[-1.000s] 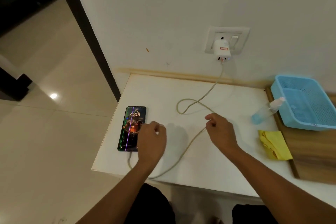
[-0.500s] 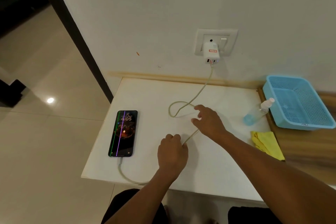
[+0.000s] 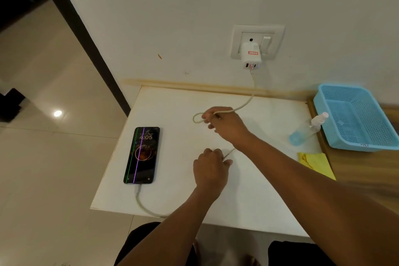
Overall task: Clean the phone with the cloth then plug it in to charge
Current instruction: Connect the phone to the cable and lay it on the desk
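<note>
A black phone (image 3: 142,155) lies face up near the white table's left edge, its screen lit with 4:05 and coloured vertical lines. A pale cable (image 3: 141,202) is plugged into its near end and runs to the white charger (image 3: 250,55) in the wall socket. My left hand (image 3: 210,169) holds the cable at the table's middle, fingers curled round it. My right hand (image 3: 224,124) pinches the cable farther back, beside a small loop. The yellow cloth (image 3: 315,163) lies folded at the right, partly behind my right forearm.
A clear spray bottle (image 3: 306,129) lies on its side beside a blue plastic basket (image 3: 356,119) on a wooden board at the right. The white table (image 3: 172,101) stands against the wall. Tiled floor lies to the left, past a dark door frame.
My left hand left the phone and moved right to take the cable. My right hand moved back toward the wall and took hold of the cable by the loop.
</note>
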`<act>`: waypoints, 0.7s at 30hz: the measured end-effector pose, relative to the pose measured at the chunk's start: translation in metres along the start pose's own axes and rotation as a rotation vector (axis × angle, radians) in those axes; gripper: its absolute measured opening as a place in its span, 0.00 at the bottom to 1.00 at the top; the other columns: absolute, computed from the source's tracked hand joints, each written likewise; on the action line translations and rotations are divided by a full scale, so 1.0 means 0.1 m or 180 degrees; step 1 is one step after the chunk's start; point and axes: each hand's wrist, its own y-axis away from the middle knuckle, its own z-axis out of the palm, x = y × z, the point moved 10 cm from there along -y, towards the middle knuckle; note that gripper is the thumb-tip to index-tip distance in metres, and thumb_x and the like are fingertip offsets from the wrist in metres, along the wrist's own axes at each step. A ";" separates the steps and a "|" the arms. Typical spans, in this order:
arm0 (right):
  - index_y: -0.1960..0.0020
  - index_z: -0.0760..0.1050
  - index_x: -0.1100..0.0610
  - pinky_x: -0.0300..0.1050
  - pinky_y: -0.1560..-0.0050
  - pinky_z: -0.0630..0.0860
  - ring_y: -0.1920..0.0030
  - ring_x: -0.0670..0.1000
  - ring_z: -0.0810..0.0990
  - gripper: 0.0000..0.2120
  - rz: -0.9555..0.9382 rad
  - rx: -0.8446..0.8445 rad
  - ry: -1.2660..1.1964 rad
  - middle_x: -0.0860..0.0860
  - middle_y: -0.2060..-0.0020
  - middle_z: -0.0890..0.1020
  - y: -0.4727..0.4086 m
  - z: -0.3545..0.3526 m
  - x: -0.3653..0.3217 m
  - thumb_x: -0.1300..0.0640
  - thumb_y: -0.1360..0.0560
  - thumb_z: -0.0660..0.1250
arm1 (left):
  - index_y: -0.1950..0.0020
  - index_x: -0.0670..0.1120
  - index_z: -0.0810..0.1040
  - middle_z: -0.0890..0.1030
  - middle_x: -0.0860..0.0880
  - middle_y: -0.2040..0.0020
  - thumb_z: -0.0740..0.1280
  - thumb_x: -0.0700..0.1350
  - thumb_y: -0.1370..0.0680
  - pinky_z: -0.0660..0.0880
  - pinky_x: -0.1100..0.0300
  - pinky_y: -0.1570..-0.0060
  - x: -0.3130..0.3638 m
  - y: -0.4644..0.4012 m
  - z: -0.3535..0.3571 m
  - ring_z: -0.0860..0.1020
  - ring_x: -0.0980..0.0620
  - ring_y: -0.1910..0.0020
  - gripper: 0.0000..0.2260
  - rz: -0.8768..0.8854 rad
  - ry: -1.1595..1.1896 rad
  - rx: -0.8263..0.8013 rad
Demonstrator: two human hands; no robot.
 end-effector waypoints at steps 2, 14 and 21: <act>0.54 0.80 0.56 0.41 0.57 0.75 0.60 0.47 0.81 0.10 -0.0131 -0.0016 -0.0469 0.50 0.58 0.83 0.04 -0.13 -0.16 0.59 0.22 0.59 | 0.55 0.46 0.78 0.79 0.48 0.57 0.66 0.56 0.23 0.76 0.53 0.53 -0.04 -0.05 0.00 0.78 0.48 0.60 0.13 -0.0148 0.0141 -0.0044; 0.55 0.79 0.54 0.40 0.60 0.76 0.63 0.46 0.80 0.08 0.0021 -0.0310 -0.3407 0.50 0.59 0.84 0.33 -0.68 -0.42 0.54 0.23 0.62 | 0.22 0.44 0.53 0.67 0.40 0.26 0.62 0.57 0.21 0.65 0.43 0.30 -0.28 -0.57 -0.39 0.66 0.40 0.28 0.33 -0.0823 0.1744 0.0210; 0.57 0.79 0.54 0.40 0.61 0.74 0.65 0.46 0.78 0.07 0.0543 -0.0200 -0.3922 0.50 0.62 0.83 0.45 -0.72 -0.06 0.55 0.24 0.63 | 0.38 0.49 0.78 0.77 0.43 0.36 0.61 0.46 0.19 0.70 0.50 0.35 -0.05 -0.85 -0.89 0.74 0.45 0.36 0.12 -0.0026 0.2590 0.0269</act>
